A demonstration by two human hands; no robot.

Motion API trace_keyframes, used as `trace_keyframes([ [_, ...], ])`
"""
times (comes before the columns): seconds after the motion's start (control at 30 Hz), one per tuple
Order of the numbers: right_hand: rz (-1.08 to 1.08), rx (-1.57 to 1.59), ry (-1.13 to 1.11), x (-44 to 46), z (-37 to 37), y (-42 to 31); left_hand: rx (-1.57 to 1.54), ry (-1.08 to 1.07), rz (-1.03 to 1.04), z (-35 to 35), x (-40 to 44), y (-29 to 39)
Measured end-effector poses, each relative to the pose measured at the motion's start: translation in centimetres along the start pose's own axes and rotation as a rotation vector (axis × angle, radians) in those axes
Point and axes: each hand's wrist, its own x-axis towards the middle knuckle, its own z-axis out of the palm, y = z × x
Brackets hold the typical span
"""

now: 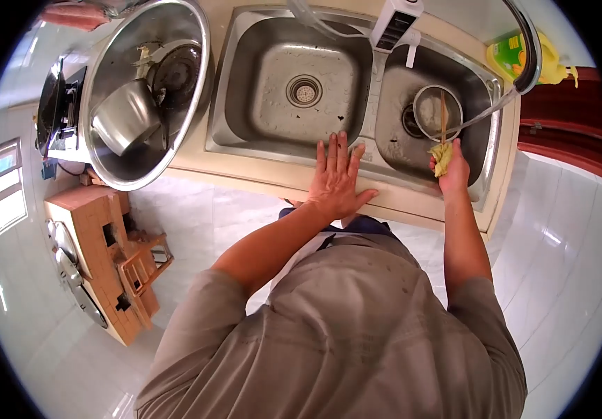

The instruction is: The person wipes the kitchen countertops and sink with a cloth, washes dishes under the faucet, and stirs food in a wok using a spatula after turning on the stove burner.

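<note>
My left hand (pixel 336 178) lies flat with fingers spread on the front rim of the double sink (pixel 369 150), holding nothing. Over the right basin, my right hand (pixel 454 171) is closed on a crumpled yellow-green cloth (pixel 442 158). A thin brown stick (pixel 443 112), perhaps a chopstick, runs from the cloth across a round metal bowl (pixel 452 94); whether my fingers also grip it cannot be seen. The bowl rests in the right basin beside the drain. Water drops and small dark scraps dot the left basin (pixel 266 91).
A large metal basin (pixel 199 91) on the left holds a metal pot (pixel 127 115) and other wares. A white dispenser (pixel 395 24) and a curved faucet (pixel 528 49) stand behind the sink. A yellow detergent bottle (pixel 514 56) is at the right back. A wooden cabinet (pixel 95 237) stands lower left.
</note>
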Motion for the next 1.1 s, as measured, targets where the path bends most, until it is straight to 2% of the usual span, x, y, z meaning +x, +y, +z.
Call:
trace_keyframes([
  [0.13,-0.031,0.016,-0.125,0.7,-0.5,0.6,-0.137,0.034,-0.112,1.4,4.0,1.2],
  [0.17,-0.036,-0.012,-0.083,0.4,-0.2,0.6,-0.284,0.065,-0.072,2.3,6.1,1.1],
  [0.2,-0.025,-0.026,0.001,-0.3,0.6,0.4,-0.31,0.077,-0.05,2.8,7.1,0.8],
  [0.27,-0.063,-0.045,0.0,-0.2,0.5,0.7,-0.361,0.111,-0.026,2.7,8.5,0.0],
  [0.33,-0.076,-0.059,-0.039,-0.1,0.4,1.0,-0.041,-0.045,-0.202,-2.0,6.5,0.8],
  [0.4,-0.063,0.031,-0.139,0.5,0.5,1.4,-0.338,-0.409,-0.347,-2.9,6.1,-0.7],
  [0.47,-0.072,-0.006,-0.124,0.1,0.4,1.3,-0.254,-0.381,-0.35,-0.8,7.1,-0.2],
  [0.53,-0.049,-0.013,-0.104,0.4,0.5,0.8,-0.322,-0.246,-0.414,0.3,10.1,0.1],
  [0.57,-0.012,0.037,-0.124,0.2,0.5,0.4,-0.209,-0.123,-0.349,0.4,11.7,0.1],
  [0.67,0.016,0.18,-0.171,0.3,1.9,-1.7,-0.055,0.396,-0.074,2.7,16.3,-0.4],
  [0.7,0.019,0.226,-0.186,0.3,2.2,-2.3,-0.041,0.401,0.122,3.0,18.0,-0.4],
  [0.8,-0.093,0.194,-0.099,0.9,4.5,-5.0,-0.402,0.194,0.18,1.4,19.4,4.0],
  [0.83,-0.075,0.253,-0.237,2.3,3.8,-5.8,-0.649,0.282,0.005,1.3,19.7,6.2],
  [0.93,-0.302,0.297,-0.286,0.9,6.8,-8.3,-0.849,0.562,-0.106,1.8,21.9,10.7],
  [0.97,-0.324,0.264,-0.344,1.7,6.8,-8.6,-0.969,0.566,-0.16,2.2,22.2,12.3],
  [1.07,-0.6,-0.215,-0.243,5.2,6.6,-8.3,-1.262,0.355,-0.477,4.1,23.6,15.0],
  [1.1,-0.668,-0.359,-0.23,6.6,6.8,-8.2,-1.543,0.348,-0.5,7.8,25.4,14.9],
])
